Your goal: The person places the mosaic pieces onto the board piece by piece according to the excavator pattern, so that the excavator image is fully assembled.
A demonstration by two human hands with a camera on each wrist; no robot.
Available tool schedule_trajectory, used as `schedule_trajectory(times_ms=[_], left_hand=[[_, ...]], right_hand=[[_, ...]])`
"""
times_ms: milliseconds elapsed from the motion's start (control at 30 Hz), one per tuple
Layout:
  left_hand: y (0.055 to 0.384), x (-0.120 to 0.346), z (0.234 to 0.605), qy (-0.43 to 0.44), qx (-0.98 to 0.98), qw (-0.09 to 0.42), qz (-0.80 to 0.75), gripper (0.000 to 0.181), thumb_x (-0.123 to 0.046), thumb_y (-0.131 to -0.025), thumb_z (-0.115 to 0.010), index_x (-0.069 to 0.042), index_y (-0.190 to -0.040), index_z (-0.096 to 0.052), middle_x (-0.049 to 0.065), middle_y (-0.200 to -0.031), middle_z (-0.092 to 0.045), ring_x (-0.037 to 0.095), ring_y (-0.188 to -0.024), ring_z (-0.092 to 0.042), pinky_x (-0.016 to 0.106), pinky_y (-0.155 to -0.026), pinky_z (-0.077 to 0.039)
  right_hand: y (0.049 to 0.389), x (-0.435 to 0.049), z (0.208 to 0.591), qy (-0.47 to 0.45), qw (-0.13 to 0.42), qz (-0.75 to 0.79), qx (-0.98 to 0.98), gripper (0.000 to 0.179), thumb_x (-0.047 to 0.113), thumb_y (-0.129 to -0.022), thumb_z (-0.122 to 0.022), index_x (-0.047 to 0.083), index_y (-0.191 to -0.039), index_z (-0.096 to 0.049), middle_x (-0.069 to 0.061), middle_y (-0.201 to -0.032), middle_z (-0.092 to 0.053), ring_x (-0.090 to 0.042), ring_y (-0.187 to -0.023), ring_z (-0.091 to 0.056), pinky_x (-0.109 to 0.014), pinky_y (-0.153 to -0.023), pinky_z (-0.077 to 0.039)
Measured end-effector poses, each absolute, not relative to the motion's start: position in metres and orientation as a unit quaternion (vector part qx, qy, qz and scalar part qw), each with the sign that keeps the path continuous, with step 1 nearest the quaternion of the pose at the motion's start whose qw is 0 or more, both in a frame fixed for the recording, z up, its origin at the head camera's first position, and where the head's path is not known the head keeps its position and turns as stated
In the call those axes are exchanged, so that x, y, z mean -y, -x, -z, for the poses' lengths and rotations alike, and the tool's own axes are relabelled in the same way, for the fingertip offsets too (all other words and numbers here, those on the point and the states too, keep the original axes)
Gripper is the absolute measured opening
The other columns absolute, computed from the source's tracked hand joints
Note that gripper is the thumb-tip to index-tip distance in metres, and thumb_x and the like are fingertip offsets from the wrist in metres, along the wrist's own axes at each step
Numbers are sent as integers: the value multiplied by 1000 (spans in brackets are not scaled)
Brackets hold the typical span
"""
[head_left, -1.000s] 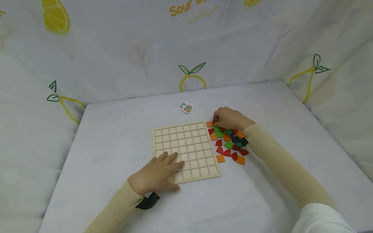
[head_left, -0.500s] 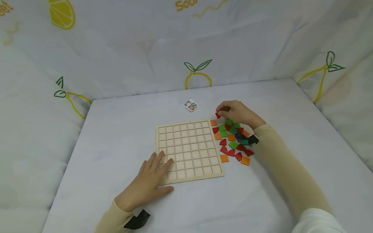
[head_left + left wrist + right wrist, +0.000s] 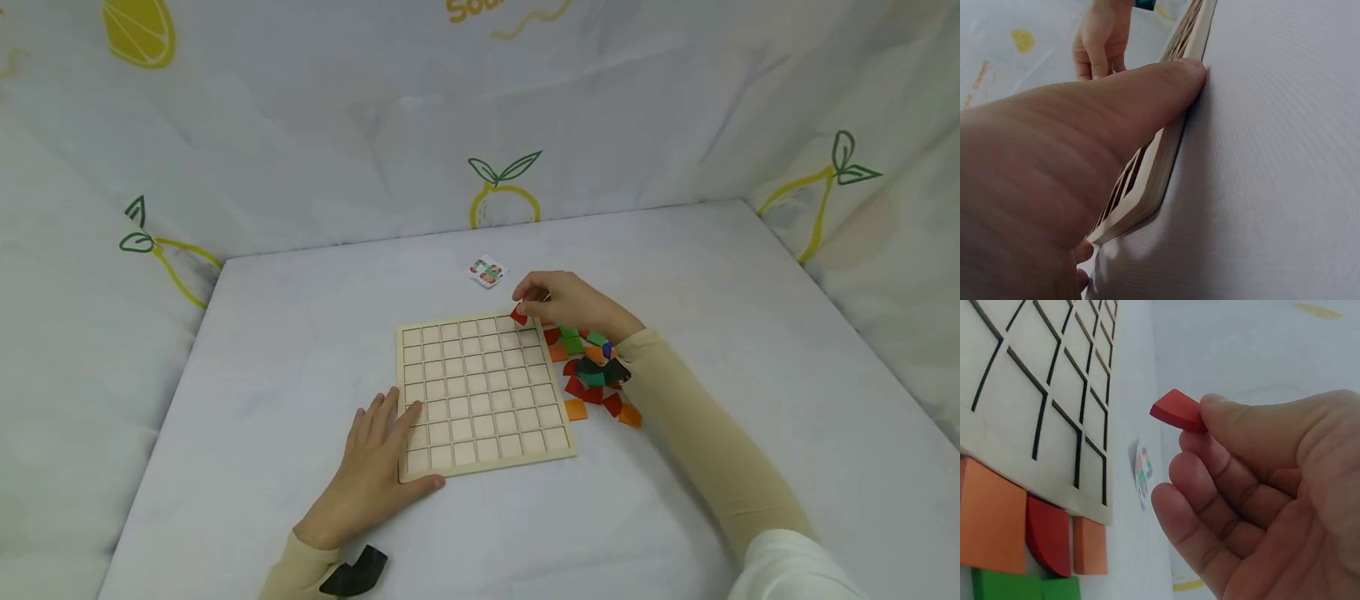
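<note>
A pale wooden grid board (image 3: 480,467) lies flat on the white table. My left hand (image 3: 367,471) rests at its near left corner, fingers straight along the left edge and thumb at the front edge. In the left wrist view the thumb (image 3: 1166,84) lies against the board's side. My right hand (image 3: 573,302) pinches a red quarter-circle tile (image 3: 1177,410) between thumb and index finger. It holds the tile over the board's far right corner, where the squares hold no tiles.
Several loose tiles lie along the board's right side: orange squares (image 3: 576,409), green squares (image 3: 572,343) and red quarter-circles (image 3: 612,405). Beyond the board lies a small pattern card (image 3: 487,271). A white cloth with lemon prints hangs behind the table.
My right hand has lifted a red tile from the pile and carried it left over the board's far right corner. My left hand has slid back from the squares to the board's left edge.
</note>
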State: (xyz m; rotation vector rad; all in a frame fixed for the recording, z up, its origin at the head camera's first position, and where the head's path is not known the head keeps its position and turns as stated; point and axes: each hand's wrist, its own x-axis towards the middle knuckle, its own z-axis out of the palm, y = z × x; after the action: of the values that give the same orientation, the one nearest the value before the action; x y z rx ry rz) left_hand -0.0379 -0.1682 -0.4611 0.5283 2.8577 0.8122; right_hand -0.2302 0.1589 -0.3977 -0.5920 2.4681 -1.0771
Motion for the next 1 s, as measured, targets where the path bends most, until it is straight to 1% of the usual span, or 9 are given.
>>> schedule_trajectory(times_ms=[67,133,233,367,533,767,900,1000], left_hand=[[38,169,463,-171,-947,58,-266,99,-55,-80,-78,-8,-156,-36,24,-168,-15,45,-156,-10,66,-123,-4],[38,169,465,-169,-947,58,-265,99,-57,-81,-77,-8,-156,-36,25,-167,-15,45,-156,-9,67,-123,-3],[38,168,466,-168,-948,55,-263,97,-58,-81,-76,-9,-156,-38,24,-168,-15,43,-157,-8,66,-123,-2],[38,166,466,-163,-948,43,-269,93,-55,-80,-79,-11,-153,-42,23,-167,-18,42,-156,-11,65,-124,-4],[37,164,466,-161,-947,35,-277,89,-51,-79,-81,-12,-150,-45,24,-166,-20,42,-156,-13,64,-124,-5],[36,164,467,-168,-948,22,-270,89,-51,-79,-81,-12,-151,-44,24,-166,-21,41,-156,-14,63,-124,-6],[36,164,468,-175,-947,12,-270,89,-52,-80,-80,-12,-151,-44,24,-165,-22,41,-155,-16,62,-123,-7],[37,164,469,-178,-947,8,-268,90,-53,-80,-80,-12,-151,-44,25,-165,-22,41,-155,-17,62,-123,-7]], right_hand=[[229,-156,402,196,198,390,-878,21,19,-102,-61,7,-118,-67,-7,-108,-70,-23,-92,-61,-30,-78,-54],[228,-154,405,191,198,390,-879,18,19,-102,-62,8,-115,-69,-5,-106,-71,-22,-91,-61,-30,-77,-53],[227,-151,409,203,189,380,-882,18,18,-101,-63,8,-114,-70,-4,-104,-72,-21,-92,-62,-32,-80,-53],[226,-147,414,222,184,364,-886,15,16,-101,-63,9,-111,-70,-3,-102,-72,-20,-94,-63,-33,-84,-51],[228,-144,423,233,187,344,-890,13,14,-100,-63,12,-109,-72,-1,-103,-74,-17,-93,-62,-32,-84,-51],[225,-137,427,239,184,326,-896,13,15,-101,-63,14,-108,-74,1,-103,-74,-17,-90,-60,-31,-82,-51],[224,-133,426,242,172,305,-905,11,15,-99,-65,14,-104,-75,0,-103,-74,-18,-92,-60,-32,-85,-50],[223,-131,426,247,165,283,-912,12,15,-99,-66,13,-105,-76,-1,-105,-73,-20,-96,-61,-35,-89,-52]])
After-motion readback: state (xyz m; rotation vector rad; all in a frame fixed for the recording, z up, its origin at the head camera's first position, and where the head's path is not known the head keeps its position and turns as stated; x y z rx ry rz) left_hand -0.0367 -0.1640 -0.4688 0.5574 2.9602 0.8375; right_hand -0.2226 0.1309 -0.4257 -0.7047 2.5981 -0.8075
